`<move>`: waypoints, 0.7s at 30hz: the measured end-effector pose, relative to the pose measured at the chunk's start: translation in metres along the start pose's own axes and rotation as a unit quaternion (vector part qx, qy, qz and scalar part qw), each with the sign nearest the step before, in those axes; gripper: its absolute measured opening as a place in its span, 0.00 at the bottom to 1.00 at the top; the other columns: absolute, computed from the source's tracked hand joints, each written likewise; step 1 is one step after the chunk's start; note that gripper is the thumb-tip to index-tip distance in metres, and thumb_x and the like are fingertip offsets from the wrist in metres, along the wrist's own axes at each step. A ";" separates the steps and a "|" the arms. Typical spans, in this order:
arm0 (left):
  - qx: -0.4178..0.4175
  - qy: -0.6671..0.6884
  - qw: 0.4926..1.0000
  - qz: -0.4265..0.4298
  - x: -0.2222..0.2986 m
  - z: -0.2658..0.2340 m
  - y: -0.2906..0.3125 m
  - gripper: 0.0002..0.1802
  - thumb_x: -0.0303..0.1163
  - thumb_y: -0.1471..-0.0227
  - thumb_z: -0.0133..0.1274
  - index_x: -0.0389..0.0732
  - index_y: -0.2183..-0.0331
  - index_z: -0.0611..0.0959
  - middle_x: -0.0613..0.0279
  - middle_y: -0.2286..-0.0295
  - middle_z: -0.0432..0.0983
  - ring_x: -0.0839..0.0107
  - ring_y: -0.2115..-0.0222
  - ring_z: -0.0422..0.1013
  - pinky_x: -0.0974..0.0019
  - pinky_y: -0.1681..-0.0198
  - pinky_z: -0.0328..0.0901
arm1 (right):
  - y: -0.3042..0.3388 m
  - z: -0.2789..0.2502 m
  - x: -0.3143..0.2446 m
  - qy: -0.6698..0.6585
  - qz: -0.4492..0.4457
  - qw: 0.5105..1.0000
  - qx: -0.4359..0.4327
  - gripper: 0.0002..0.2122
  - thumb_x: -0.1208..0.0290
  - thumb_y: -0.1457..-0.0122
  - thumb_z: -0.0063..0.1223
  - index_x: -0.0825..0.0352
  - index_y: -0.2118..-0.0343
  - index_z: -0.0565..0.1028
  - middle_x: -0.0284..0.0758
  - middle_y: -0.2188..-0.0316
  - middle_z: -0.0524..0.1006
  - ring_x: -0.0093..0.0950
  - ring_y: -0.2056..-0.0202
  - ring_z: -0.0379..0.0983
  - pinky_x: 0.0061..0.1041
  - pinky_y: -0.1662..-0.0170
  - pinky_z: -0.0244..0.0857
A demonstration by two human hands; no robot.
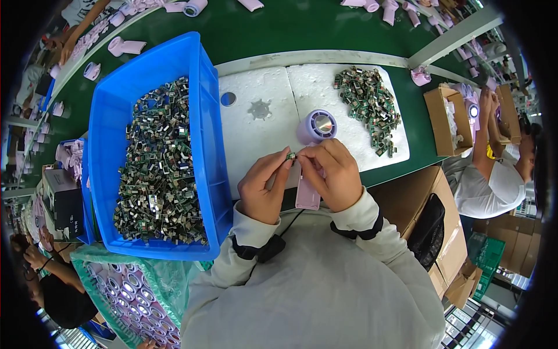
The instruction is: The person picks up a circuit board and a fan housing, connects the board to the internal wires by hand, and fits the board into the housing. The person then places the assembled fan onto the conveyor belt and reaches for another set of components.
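Note:
My left hand (264, 185) pinches a small green circuit board (290, 156) between thumb and forefinger. Just beside it, my right hand (335, 174) has its fingertips drawn together against the board's edge; whatever they grip is too small to make out. Beneath my right hand lies a lilac handheld fan, its round head (317, 127) with a silver centre pointing away from me. The fan's pink handle (308, 195) shows between my hands, and its middle is covered by my fingers. A white foam board (250, 131) supports the work.
A blue bin (200, 116) full of small circuit boards (157, 174) stands at left. More boards (369, 104) are heaped on the foam's right side, with a silver disc (228, 99) at its left. Cardboard boxes (427, 203) flank me at right; lilac fan parts (125, 46) lie beyond. Other people work nearby.

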State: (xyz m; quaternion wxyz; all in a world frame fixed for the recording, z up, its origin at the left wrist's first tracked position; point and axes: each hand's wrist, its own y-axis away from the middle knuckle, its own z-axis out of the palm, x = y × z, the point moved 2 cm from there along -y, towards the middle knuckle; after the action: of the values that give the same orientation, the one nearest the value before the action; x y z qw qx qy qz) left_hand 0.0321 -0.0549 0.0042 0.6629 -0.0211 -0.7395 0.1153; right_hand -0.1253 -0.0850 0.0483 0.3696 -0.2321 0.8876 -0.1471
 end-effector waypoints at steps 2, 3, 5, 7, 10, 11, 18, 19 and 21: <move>0.006 -0.008 1.000 0.015 -0.002 -0.002 0.000 0.15 0.19 0.41 0.56 0.33 0.52 0.83 0.54 0.59 0.81 0.71 0.61 0.78 0.70 0.55 0.72 | -0.001 -0.003 0.002 -0.014 -0.004 1.000 0.000 0.05 0.80 0.46 0.63 0.69 0.66 0.80 0.34 0.75 0.71 0.29 0.75 0.67 0.28 0.71 0.63; -0.019 0.026 0.999 0.012 -0.003 -0.003 0.000 0.15 0.18 0.41 0.56 0.33 0.52 0.83 0.54 0.59 0.81 0.70 0.60 0.78 0.70 0.55 0.72 | -0.001 -0.007 0.004 -0.037 0.007 0.999 -0.016 0.05 0.80 0.46 0.63 0.69 0.66 0.81 0.34 0.76 0.70 0.29 0.76 0.67 0.27 0.71 0.62; -0.066 0.089 0.994 0.009 -0.003 -0.008 0.000 0.16 0.17 0.41 0.55 0.34 0.51 0.83 0.54 0.58 0.80 0.70 0.59 0.77 0.70 0.55 0.71 | -0.002 -0.014 0.006 -0.084 0.024 0.995 -0.050 0.06 0.80 0.47 0.64 0.69 0.66 0.82 0.34 0.78 0.69 0.28 0.76 0.66 0.27 0.71 0.61; -0.073 0.099 0.992 -0.010 -0.001 -0.009 0.001 0.15 0.17 0.42 0.55 0.33 0.52 0.83 0.54 0.57 0.80 0.70 0.58 0.77 0.70 0.54 0.71 | -0.003 -0.020 0.008 -0.106 0.035 0.992 -0.059 0.06 0.79 0.47 0.65 0.68 0.66 0.82 0.33 0.78 0.70 0.27 0.76 0.66 0.27 0.72 0.62; -0.093 0.130 0.985 -0.058 0.000 -0.008 0.005 0.15 0.15 0.42 0.55 0.33 0.52 0.83 0.53 0.56 0.80 0.71 0.57 0.76 0.70 0.54 0.71 | -0.001 -0.024 0.014 -0.147 0.057 0.985 -0.076 0.07 0.78 0.49 0.67 0.66 0.65 0.83 0.32 0.79 0.70 0.25 0.77 0.65 0.26 0.73 0.61; -0.109 0.160 0.979 -0.070 -0.001 -0.008 0.007 0.15 0.15 0.42 0.55 0.32 0.52 0.83 0.53 0.56 0.80 0.70 0.57 0.76 0.70 0.54 0.71 | 0.001 -0.025 0.017 -0.166 0.069 0.980 -0.082 0.08 0.79 0.49 0.68 0.65 0.65 0.84 0.31 0.79 0.70 0.23 0.78 0.64 0.24 0.73 0.60; -0.174 0.229 0.953 -0.091 -0.011 -0.007 0.016 0.15 0.16 0.41 0.55 0.33 0.52 0.82 0.54 0.57 0.80 0.71 0.57 0.76 0.71 0.55 0.71 | 0.010 -0.024 0.033 -0.263 0.080 0.953 -0.124 0.09 0.79 0.50 0.69 0.65 0.65 0.84 0.28 0.80 0.68 0.19 0.79 0.60 0.21 0.74 0.56; -0.180 0.217 0.955 -0.094 -0.012 -0.007 0.017 0.15 0.16 0.41 0.55 0.33 0.52 0.82 0.54 0.58 0.79 0.71 0.58 0.76 0.70 0.55 0.71 | 0.011 -0.024 0.034 -0.268 0.083 0.951 -0.129 0.09 0.79 0.50 0.69 0.65 0.65 0.84 0.28 0.80 0.68 0.19 0.79 0.60 0.21 0.74 0.56; -0.197 0.195 0.956 -0.102 -0.014 -0.007 0.014 0.15 0.16 0.41 0.55 0.33 0.51 0.82 0.54 0.59 0.79 0.70 0.58 0.76 0.70 0.55 0.71 | 0.011 -0.024 0.037 -0.272 0.093 0.949 -0.130 0.08 0.79 0.50 0.69 0.65 0.65 0.84 0.28 0.80 0.67 0.20 0.78 0.59 0.21 0.74 0.55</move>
State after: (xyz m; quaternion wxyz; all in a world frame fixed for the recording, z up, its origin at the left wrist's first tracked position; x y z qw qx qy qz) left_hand 0.0385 -0.0426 -0.0116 0.7849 -0.0976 -0.6025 -0.1069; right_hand -0.1686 -0.0927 0.0385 0.5755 -0.2261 0.7825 0.0734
